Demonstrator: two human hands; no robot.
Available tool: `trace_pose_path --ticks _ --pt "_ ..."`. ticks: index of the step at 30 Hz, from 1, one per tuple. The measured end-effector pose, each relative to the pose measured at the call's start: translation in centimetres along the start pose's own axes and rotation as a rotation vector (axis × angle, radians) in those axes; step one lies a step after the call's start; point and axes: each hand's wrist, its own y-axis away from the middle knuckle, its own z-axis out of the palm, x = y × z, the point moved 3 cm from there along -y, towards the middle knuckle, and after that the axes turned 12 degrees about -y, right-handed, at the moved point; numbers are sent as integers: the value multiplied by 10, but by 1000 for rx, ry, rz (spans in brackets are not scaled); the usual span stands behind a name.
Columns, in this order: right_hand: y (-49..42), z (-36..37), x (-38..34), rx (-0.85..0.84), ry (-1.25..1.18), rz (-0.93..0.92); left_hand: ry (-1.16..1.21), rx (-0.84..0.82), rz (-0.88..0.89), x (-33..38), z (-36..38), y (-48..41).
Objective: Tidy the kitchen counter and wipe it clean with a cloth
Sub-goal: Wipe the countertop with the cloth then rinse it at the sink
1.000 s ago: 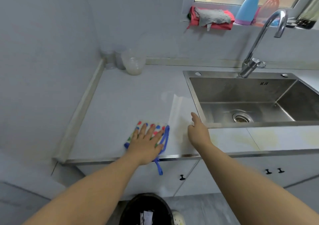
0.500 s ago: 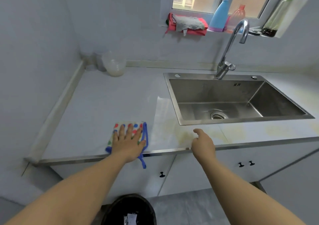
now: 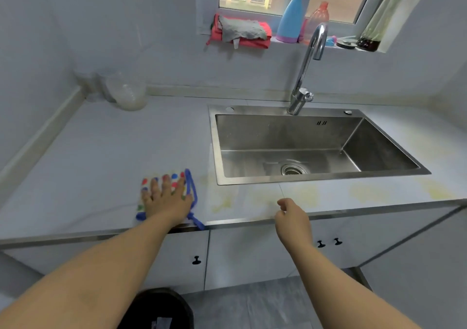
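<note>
A white cloth (image 3: 174, 177) with coloured dots and a blue border lies on the pale counter (image 3: 101, 157), near its front edge and left of the sink. My left hand (image 3: 165, 202) presses flat on top of it with the fingers spread, covering most of it. A blue loop of the cloth hangs over the counter edge. My right hand (image 3: 293, 217) hovers at the front edge of the counter in front of the sink, fingers loosely curled and holding nothing. Faint yellow stains (image 3: 303, 194) mark the counter strip between the sink and the edge.
A steel sink (image 3: 213, 146) with a tall faucet (image 3: 307, 68) fills the right half of the counter. Clear plastic containers (image 3: 127, 93) stand in the back left corner. Folded cloths (image 3: 241, 31) and a blue bottle (image 3: 290, 20) sit on the windowsill. A black bin (image 3: 156, 308) stands on the floor below.
My left hand has slid the cloth back toward the counter's front edge. My right hand has drawn back from beside the sink to the front edge, and its fingers have curled.
</note>
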Motion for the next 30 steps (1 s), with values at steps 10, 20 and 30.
trace_pose_path --ticks 10,20,30 --pt "-15 -6 5 -55 34 -75 -198 86 464 62 2 13" --pt "-14 -21 28 8 64 -56 -57 82 150 81 2 21" --pt "-19 -24 7 4 64 -159 0 49 365 113 -6 21"
